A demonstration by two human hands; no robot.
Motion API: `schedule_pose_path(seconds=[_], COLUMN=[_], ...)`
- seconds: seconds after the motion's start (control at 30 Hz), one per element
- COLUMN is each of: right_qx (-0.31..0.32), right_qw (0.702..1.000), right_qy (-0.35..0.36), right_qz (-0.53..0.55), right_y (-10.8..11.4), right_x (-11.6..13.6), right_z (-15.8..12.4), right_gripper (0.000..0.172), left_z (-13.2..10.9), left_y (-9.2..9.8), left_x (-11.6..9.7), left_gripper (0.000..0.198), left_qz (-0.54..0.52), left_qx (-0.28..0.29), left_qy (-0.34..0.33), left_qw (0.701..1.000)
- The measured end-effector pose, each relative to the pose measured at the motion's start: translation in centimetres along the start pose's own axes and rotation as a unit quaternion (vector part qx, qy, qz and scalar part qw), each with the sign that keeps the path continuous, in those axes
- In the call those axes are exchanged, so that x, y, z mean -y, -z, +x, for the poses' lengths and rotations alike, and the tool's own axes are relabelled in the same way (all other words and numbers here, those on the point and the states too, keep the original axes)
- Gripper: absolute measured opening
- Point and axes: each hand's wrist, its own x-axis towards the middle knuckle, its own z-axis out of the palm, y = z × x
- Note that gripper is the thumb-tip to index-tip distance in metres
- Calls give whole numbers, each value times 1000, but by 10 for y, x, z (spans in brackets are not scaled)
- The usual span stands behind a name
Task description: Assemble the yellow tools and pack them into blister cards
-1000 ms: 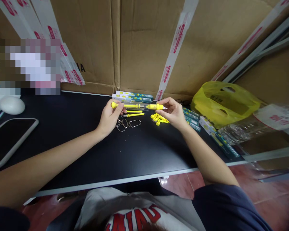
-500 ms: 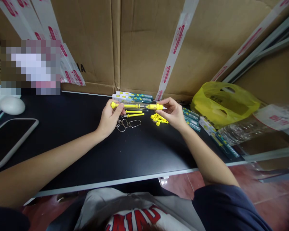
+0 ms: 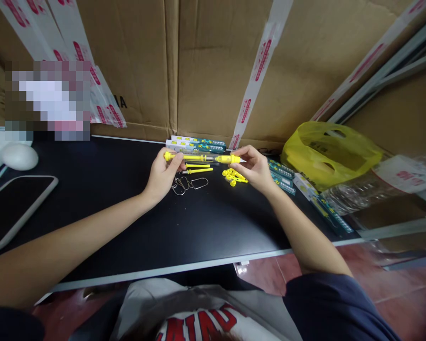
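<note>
A clear-tubed spring scale with yellow ends is held level above the black table between both hands. My left hand is closed around its left end, thumb on top. My right hand pinches the yellow part at the right end, where a pale tip pokes out. Just below lie yellow rods with small springs at their left ends. Several wire hooks rest in a tangle in front of them. A small heap of yellow caps lies near my right hand.
Printed scale boxes lie behind the hands, with more boxes on the right. A yellow plastic bag and a clear bottle stand at the right. A phone and a white rounded object lie left. Taped cardboard walls the back.
</note>
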Motion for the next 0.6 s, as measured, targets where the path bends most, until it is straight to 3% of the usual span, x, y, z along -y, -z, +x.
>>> schedule_pose_path(seconds=[0.23,0.4,0.6], right_qx=[46,58,45], right_qw=[996,987,986], right_qy=[-58,-131,-153], right_qz=[49,70,52], right_y=[-1,-5,-6], right_x=[-3,-5,-6], right_z=[2,5,4], right_gripper=[35,43,51], left_z=[2,4,3], left_y=[-1,-1,-2], left_x=[0,2,4], left_gripper=[33,35,25], left_qz=[-48,-40,-16], left_qx=[-16,-25,-14], left_qy=[51,49,35], left_qw=[997,998,999])
